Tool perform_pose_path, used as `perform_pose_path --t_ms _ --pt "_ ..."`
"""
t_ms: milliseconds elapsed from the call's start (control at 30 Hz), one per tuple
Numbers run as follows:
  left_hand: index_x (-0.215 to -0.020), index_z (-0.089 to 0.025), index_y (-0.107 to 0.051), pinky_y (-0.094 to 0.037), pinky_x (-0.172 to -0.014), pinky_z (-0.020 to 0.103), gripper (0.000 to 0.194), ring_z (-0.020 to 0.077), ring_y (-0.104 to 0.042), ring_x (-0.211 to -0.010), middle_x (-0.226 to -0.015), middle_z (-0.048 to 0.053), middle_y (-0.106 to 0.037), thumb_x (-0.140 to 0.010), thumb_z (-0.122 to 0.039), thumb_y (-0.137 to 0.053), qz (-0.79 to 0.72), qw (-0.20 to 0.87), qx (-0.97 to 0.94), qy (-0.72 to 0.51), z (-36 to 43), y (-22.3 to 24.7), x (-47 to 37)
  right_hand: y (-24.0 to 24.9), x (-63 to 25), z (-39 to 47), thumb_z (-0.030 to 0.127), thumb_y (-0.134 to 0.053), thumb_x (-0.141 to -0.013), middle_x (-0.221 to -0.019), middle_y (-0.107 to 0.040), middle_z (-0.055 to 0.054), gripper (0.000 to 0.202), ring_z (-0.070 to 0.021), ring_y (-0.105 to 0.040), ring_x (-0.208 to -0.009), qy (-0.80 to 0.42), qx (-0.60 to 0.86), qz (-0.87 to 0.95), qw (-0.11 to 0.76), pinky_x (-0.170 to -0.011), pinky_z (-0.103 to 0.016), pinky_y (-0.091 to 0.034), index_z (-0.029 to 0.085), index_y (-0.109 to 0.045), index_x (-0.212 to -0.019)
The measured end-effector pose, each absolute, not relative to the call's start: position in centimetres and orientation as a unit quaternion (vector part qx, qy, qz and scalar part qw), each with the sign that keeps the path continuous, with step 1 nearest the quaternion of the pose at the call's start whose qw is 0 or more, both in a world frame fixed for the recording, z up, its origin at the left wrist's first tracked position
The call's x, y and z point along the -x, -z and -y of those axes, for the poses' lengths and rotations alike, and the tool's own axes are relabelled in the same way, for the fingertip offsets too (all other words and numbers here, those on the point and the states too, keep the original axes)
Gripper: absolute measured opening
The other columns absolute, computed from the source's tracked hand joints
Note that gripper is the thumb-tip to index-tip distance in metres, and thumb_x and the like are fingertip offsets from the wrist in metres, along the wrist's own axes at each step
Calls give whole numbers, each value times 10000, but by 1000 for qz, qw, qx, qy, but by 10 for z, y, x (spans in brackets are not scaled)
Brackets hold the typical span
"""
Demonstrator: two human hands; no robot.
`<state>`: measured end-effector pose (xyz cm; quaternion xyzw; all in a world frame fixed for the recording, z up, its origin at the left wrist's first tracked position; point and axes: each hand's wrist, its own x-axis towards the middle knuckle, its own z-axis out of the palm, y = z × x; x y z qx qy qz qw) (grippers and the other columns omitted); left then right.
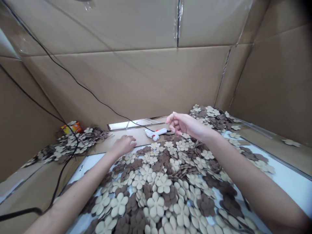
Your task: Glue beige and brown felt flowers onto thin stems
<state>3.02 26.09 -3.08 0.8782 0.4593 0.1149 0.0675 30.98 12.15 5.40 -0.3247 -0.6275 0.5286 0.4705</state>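
My left hand (123,145) lies low over the cardboard at the back edge of the flower pile, fingers stretched out and thumb apart, with nothing seen in it. My right hand (182,124) is raised above the pile, its fingers loosely curled and apart, and no object shows in it. Between the two hands a white glue gun (159,132) rests on the cardboard, nearer my right hand and touched by neither. Cream flower cut-outs (156,204) and brown flower cut-outs (206,205) are heaped in front of me, under and between my forearms.
Cardboard walls (136,78) surround the work surface. A black cable (90,91) hangs across the left side. More flowers are heaped at the back right (212,117) and at the left (75,141), beside an orange-yellow box (75,127). A white board (291,175) shows under the pile.
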Motion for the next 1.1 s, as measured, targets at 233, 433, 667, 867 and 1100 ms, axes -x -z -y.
perform_pose_path --t_ms 233,433,667,867,1100 --pt "-945 -180 -711 -429 -879 330 381 278 -615 -1000 -1045 121 -707 -827 -418 -437 -432 114 -891 -84 -223 29 -19 -34 -328 -144 396 -388 -905 -780 -570 -19 290 -73 -487 -529 -345 474 701 406 -482 -185 -384 173 -565 -956" --pt "-1039 -210 -671 -441 -869 295 372 240 -614 -1014 -1101 71 -689 -869 -398 -398 -396 145 -902 -88 -193 31 -23 -1 -348 -165 378 -478 -851 -806 -646 -46 278 -139 -563 -629 -233 574 741 260 -567 -232 -423 160 -629 -932" --pt "-980 -236 -673 -442 -841 311 317 248 -616 -988 -1054 57 -695 -875 -367 -404 -396 137 -901 -114 -187 41 -26 19 -330 -167 331 -502 -852 -948 -683 -48 236 -188 -609 -829 -180 528 818 137 -720 -256 -432 206 -673 -957" --pt "-1051 -183 -627 -417 -880 361 356 276 -570 -1021 -1048 101 -674 -877 -393 -397 -391 108 -900 -160 -203 37 -43 30 -322 -177 251 -415 -890 -1112 -607 -91 282 -214 -574 -1004 -64 539 829 136 -871 -303 -412 198 -611 -1086" --pt "-1045 -174 -633 -401 -855 403 311 311 -544 -990 -994 129 -662 -829 -357 -503 -329 95 -928 -144 -211 49 -94 51 -319 -237 53 -458 -772 -1369 -442 -170 532 -285 -422 -1256 30 565 818 101 -979 -390 -356 147 -471 -1295"
